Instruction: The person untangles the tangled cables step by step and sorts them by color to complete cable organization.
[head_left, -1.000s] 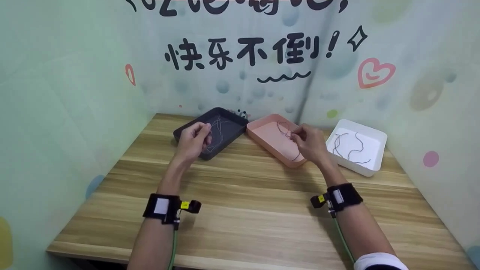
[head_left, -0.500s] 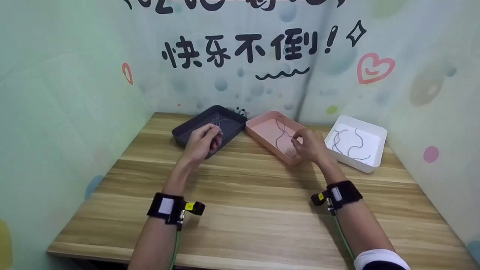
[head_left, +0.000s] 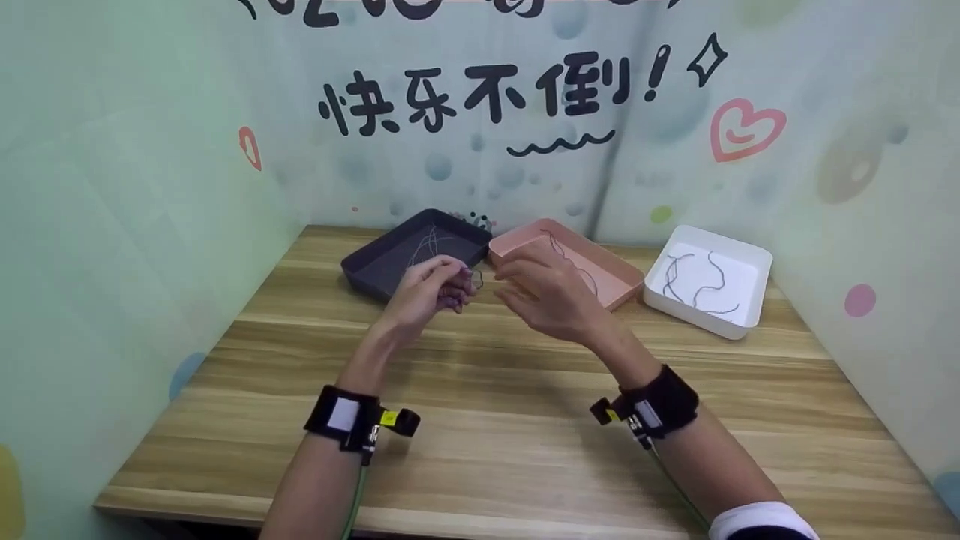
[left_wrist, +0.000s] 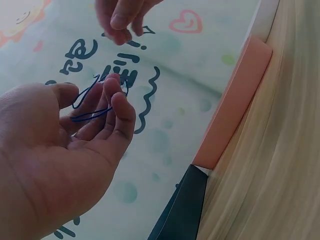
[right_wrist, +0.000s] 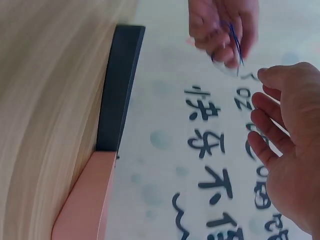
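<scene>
In the head view, my left hand [head_left: 427, 292] is raised over the front corner of the dark tray [head_left: 373, 264]. Its curled fingers and thumb hold a thin blue string [left_wrist: 80, 119] gathered in loose loops, as the left wrist view shows. Facing it is my right hand [head_left: 544, 292], in front of the pink tray [head_left: 625, 271], a small gap away from the left fingertips. Its fingers are bent loosely and spread, with no string seen between them in the right wrist view. Dark strings [head_left: 595, 283] lie inside the pink tray, partly covered by the right hand.
A white tray [head_left: 694, 319] at the right holds several dark strings [head_left: 724, 277]. Pale strings [head_left: 431, 240] lie in the dark tray. All three trays stand along the back of the wooden table [head_left: 480, 450], before a printed wall sheet [head_left: 442, 199].
My right hand has moved left from over the pink tray toward the left hand. My left hand has shifted right and a little nearer, and its palm now faces more inward, showing the blue string.
</scene>
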